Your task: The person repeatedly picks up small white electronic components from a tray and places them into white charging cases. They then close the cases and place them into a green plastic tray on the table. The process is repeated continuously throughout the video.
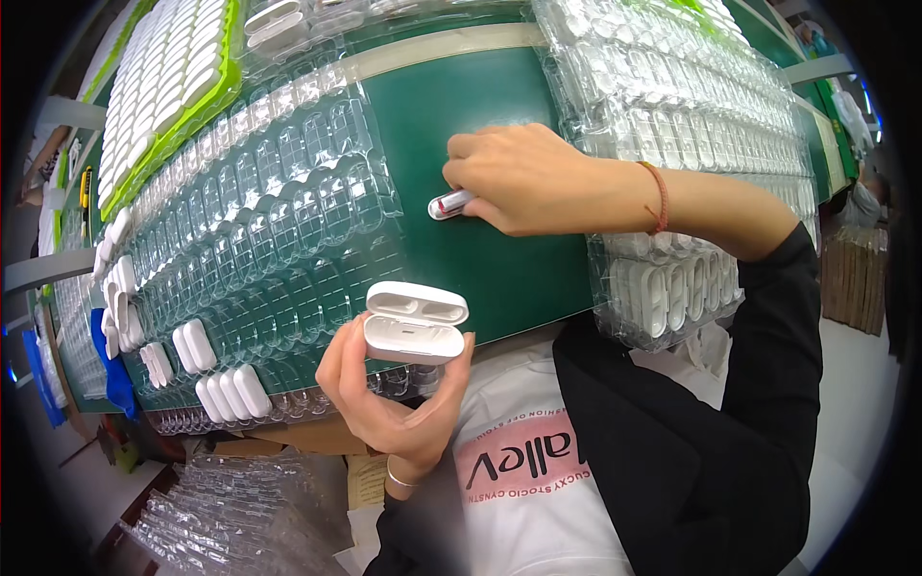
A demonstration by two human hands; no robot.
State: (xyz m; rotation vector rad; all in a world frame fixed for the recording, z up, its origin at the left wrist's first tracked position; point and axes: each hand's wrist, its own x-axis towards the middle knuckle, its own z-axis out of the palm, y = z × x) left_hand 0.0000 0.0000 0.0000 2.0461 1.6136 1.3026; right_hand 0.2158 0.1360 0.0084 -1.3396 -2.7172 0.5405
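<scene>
An open white earbud charging case (413, 336) is held in my left hand (394, 398), thumb and fingers gripping its two ends. Its lid is tipped back and two hollows show inside the lid. Over the green mat (461, 96), my right hand (523, 178) is closed, palm down, on a small slim white-and-silver object with a red part (447, 204). My fingers cover most of that object, so its exact kind cannot be told. The two hands are apart, the right one farther from my body.
Clear plastic trays (279, 211) spread over the left side, with several white cases (233, 392) at the near edge. A green-edged tray (168, 91) of white pieces lies far left. Stacked clear trays (691, 125) stand on the right, holding open cases (672, 293) near me.
</scene>
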